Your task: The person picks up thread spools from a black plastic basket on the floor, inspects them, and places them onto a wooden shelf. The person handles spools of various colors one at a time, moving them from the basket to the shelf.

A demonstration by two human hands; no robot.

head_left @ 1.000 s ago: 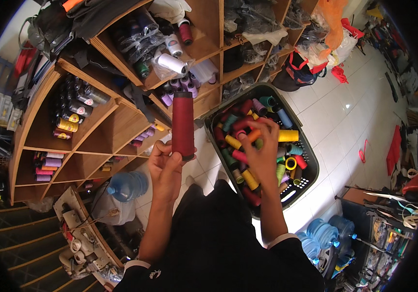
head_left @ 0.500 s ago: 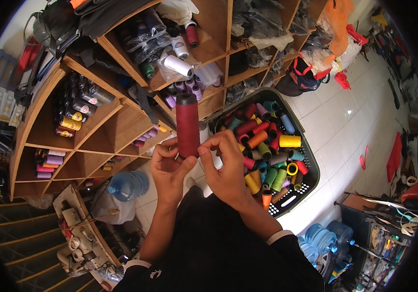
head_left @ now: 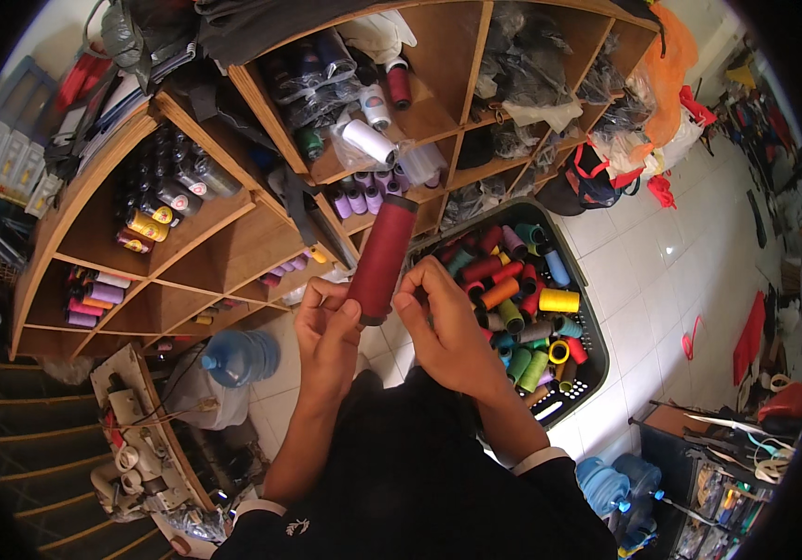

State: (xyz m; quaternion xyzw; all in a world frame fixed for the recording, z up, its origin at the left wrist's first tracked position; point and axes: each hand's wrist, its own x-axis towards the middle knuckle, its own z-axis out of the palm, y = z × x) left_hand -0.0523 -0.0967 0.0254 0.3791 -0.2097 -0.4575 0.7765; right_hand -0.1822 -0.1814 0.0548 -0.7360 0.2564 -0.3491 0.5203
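A dark red thread spool (head_left: pixel 383 261) with black ends leans to the upper right in front of me. My left hand (head_left: pixel 328 322) is closed around its lower end, thumb in front. Beside that end is my right hand (head_left: pixel 443 327), its thumb and forefinger pinched together just off the spool's side. Any thread between those fingertips is too fine to make out. Beyond my right hand, a dark crate (head_left: pixel 597 322) with perforated sides holds many thread spools, among them a yellow spool (head_left: pixel 559 300).
A wooden cubby shelf (head_left: pixel 219 247) curves across the far left, holding purple spools (head_left: pixel 368 191) and bagged goods. A blue water jug (head_left: pixel 239 358) stands on the left floor, near a sewing machine (head_left: pixel 135 448). More blue jugs (head_left: pixel 603 485) stand at lower right.
The red spool has tipped from upright to leaning right. My right hand has come slightly away from its base. The whole view has shifted a little.
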